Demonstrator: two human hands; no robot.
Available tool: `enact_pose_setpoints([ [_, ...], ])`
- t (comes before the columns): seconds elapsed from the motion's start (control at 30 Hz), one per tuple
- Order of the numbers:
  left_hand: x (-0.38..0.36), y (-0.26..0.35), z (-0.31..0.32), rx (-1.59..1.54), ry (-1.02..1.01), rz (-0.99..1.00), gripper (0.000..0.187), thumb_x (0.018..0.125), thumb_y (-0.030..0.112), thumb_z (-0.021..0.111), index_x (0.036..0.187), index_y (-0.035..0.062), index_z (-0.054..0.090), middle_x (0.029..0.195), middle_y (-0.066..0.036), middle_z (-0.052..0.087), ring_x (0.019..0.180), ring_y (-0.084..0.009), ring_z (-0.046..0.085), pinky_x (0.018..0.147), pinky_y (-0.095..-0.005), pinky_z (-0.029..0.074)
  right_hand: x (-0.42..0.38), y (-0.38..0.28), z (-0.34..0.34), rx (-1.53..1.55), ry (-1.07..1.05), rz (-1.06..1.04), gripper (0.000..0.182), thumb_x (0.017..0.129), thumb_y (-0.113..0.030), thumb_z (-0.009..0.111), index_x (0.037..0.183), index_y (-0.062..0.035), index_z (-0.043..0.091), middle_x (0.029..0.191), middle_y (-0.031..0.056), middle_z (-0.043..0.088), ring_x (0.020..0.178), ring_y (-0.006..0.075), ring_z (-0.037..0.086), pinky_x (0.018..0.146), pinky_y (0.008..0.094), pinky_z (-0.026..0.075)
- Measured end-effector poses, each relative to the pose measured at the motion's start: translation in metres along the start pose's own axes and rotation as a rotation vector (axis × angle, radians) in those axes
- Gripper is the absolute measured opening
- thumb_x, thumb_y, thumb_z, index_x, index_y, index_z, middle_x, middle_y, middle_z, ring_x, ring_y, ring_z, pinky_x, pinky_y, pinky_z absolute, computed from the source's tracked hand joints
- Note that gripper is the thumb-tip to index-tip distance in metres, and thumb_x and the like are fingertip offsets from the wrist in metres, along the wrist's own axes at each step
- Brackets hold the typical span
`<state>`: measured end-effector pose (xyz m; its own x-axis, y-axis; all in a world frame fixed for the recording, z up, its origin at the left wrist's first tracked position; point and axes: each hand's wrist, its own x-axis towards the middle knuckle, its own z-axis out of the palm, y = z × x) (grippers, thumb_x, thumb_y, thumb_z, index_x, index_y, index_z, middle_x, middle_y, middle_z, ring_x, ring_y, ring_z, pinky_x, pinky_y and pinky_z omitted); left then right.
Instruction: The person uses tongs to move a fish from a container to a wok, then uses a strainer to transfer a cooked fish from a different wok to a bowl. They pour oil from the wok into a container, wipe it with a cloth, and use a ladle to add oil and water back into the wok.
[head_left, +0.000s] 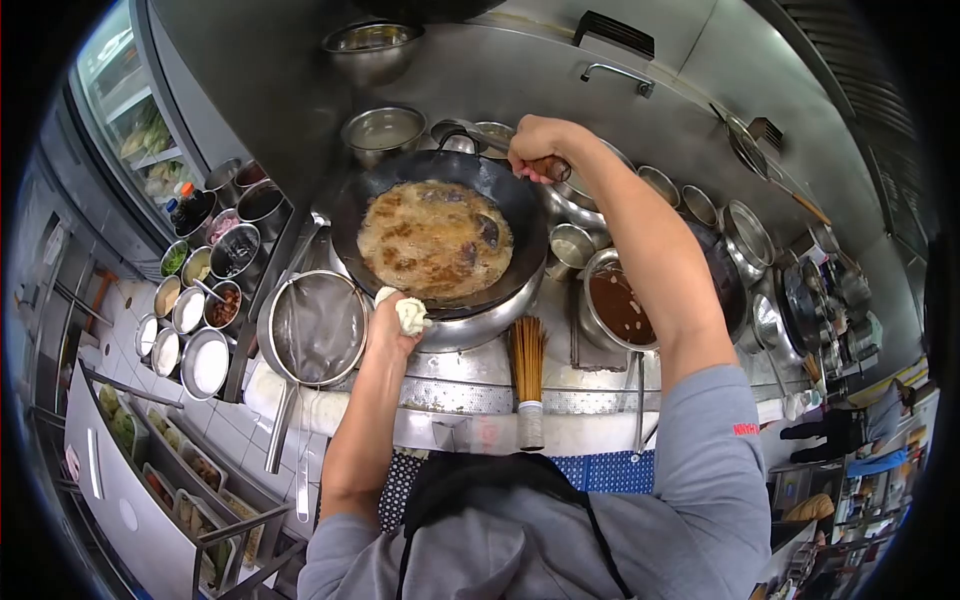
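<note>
A black wok [525, 215] sits on the stove, full of bubbling, foaming oil [420, 225] with dark pieces frying in it. My left hand [396, 322] is closed on a folded white cloth [410, 312] and presses it against the wok's near rim. Beyond the wok's far right side, my right hand [540, 150] wraps round the wooden handle of a ladle. The ladle's metal bowl [452, 130] points left, above the far rim, near a metal pot of pale liquid [384, 130]. Part of its handle is hidden by my fingers.
Left of the wok lies a large round strainer [318, 325]. A bamboo brush [530, 370] and a pot of brown sauce [615, 300] are to the right. Bowls of ingredients [208, 365] crowd the left side. Another person [865, 425] stands at the far right.
</note>
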<state>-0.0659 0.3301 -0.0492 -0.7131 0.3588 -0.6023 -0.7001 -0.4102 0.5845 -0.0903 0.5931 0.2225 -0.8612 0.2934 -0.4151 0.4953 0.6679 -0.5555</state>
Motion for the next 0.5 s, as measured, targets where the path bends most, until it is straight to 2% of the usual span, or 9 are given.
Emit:
enact_pose_setpoints([
  [0.2,-0.038,0.007,0.034,-0.015,-0.034,0.062,0.009,0.085,0.022,0.053,0.084,0.0137,0.058,0.069,-0.004,0.061,0.056,-0.0201,0.059,0.046,-0.0339,0.047,-0.037,0.005,-0.033,-0.062,0.060,-0.012,0.008,0.077,-0.002,0.059,0.076,0.0051,0.061,0.061,0.0122,0.058,0.048,0.0200,0.055,0.042,0.0332,0.048],
  [0.27,-0.053,0.005,0.052,0.009,-0.033,0.085,0.009,0.084,0.021,0.054,0.081,0.0132,0.057,0.067,-0.004,0.061,0.053,-0.0201,0.059,0.042,-0.0334,0.046,-0.047,0.018,-0.054,-0.093,0.088,-0.027,0.008,0.076,-0.004,0.060,0.076,0.0034,0.062,0.061,0.0104,0.059,0.048,0.0190,0.056,0.042,0.0314,0.048],
  [0.3,-0.061,0.004,0.061,0.040,-0.043,0.102,0.008,0.083,0.021,0.054,0.080,0.0132,0.057,0.066,-0.004,0.061,0.053,-0.0200,0.059,0.042,-0.0334,0.046,-0.051,0.026,-0.063,-0.130,0.066,-0.037,0.013,0.078,-0.009,0.063,0.071,0.0014,0.062,0.059,0.0082,0.058,0.047,0.0168,0.056,0.042,0.0318,0.048],
  [0.5,-0.098,-0.036,0.120,0.053,-0.109,0.149,0.007,0.084,0.019,0.054,0.079,0.0149,0.057,0.066,-0.002,0.061,0.052,-0.0178,0.059,0.040,-0.0313,0.047,-0.110,0.081,-0.111,-0.115,0.104,-0.055,0.012,0.077,-0.011,0.062,0.073,0.0002,0.062,0.061,0.0076,0.058,0.048,0.0169,0.055,0.044,0.0315,0.048],
])
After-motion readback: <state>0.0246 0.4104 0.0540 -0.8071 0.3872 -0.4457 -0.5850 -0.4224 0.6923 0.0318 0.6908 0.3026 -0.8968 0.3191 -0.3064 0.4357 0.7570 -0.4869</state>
